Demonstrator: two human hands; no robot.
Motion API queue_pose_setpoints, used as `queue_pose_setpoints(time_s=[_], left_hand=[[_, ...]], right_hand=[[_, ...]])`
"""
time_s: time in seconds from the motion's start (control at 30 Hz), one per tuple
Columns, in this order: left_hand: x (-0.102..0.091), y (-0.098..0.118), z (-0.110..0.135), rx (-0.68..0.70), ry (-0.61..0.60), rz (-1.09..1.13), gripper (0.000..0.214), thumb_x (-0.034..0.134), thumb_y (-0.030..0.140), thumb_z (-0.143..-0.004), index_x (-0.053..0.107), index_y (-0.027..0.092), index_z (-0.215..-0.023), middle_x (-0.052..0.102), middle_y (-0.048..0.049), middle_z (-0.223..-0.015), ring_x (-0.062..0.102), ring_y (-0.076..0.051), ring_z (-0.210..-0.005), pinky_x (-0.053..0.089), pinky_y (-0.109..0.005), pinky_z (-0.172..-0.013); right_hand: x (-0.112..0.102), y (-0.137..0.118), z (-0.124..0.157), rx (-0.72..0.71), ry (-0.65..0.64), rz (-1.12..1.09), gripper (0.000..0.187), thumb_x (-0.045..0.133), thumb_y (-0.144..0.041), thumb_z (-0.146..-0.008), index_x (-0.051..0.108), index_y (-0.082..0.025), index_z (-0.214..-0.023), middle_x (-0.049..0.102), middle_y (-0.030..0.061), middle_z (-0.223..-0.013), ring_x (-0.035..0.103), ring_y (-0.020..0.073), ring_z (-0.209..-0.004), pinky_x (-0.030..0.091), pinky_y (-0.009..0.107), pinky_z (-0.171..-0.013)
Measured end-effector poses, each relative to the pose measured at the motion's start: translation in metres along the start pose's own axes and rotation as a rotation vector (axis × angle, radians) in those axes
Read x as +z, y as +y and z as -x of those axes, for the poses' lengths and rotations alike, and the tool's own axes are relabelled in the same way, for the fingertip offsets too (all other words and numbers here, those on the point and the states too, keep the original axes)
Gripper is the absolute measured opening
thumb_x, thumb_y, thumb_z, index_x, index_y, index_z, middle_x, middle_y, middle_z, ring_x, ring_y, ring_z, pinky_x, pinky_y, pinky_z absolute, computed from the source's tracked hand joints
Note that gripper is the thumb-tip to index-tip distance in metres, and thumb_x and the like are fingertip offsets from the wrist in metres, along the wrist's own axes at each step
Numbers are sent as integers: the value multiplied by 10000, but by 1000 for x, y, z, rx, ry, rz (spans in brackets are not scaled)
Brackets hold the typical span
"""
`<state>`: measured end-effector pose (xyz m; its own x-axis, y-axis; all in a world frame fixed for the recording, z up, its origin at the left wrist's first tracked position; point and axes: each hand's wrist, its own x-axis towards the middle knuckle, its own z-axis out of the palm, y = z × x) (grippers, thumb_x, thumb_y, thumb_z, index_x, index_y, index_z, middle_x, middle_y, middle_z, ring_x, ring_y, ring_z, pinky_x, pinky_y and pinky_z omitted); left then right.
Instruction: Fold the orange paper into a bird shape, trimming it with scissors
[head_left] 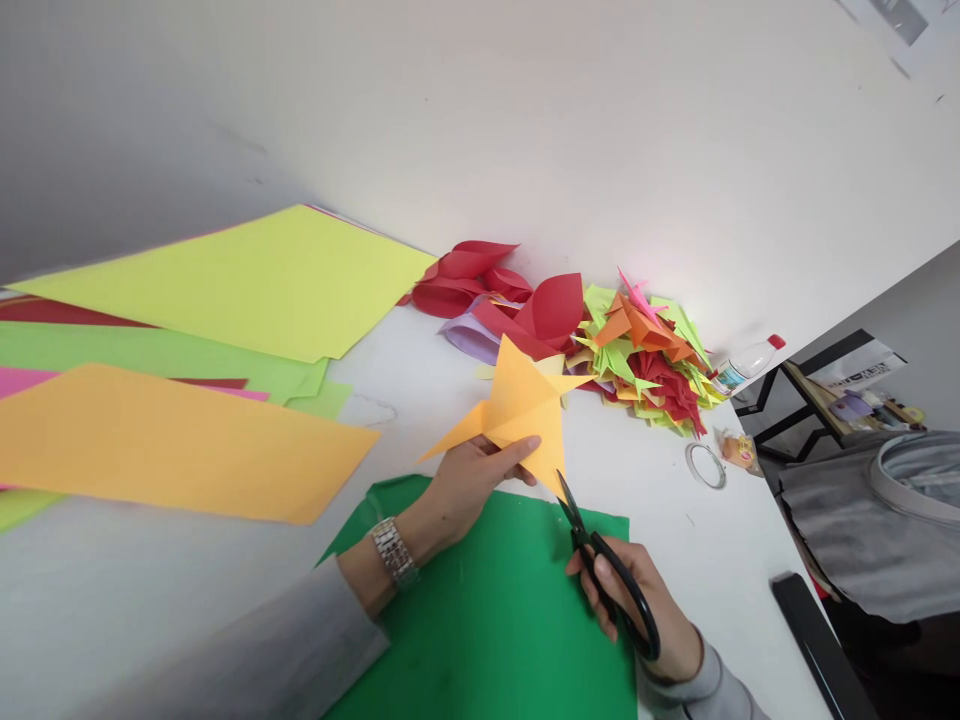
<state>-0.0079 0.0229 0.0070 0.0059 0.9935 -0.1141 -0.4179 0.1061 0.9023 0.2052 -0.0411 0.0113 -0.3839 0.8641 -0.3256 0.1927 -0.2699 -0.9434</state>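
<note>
My left hand [480, 480], with a metal watch on the wrist, pinches a folded orange-yellow paper star [521, 405] between thumb and fingers. Several of the star's points stick out around the grip. In my right hand [637, 600] is a pair of black-handled scissors [600, 565], fingers through the loops. The scissor tips meet the star's lower right point; whether the blades are parted there is hard to make out. Beneath both hands lies a green sheet [480, 620] on the white table.
Yellow sheets [285, 280] and orange sheets [165, 440] spread at left. Curled red paper pieces [480, 280] and a pile of folded paper stars [649, 350] sit against the wall. A bottle [746, 365], a tape roll [705, 466] and a black object [817, 640] are at right.
</note>
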Motion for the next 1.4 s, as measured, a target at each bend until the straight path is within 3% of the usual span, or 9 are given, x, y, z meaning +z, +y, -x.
queue_pose_setpoints(time_s=[1.4], left_hand=[[0, 3, 0, 16, 14, 9, 452, 816, 492, -566, 717, 130, -818, 728, -99, -867, 609, -185, -642, 569, -329, -607]], right_hand=[[0, -1, 3, 46, 44, 53, 616, 626, -729, -727, 621, -120, -816, 458, -67, -520, 345, 25, -324, 235, 165, -300]])
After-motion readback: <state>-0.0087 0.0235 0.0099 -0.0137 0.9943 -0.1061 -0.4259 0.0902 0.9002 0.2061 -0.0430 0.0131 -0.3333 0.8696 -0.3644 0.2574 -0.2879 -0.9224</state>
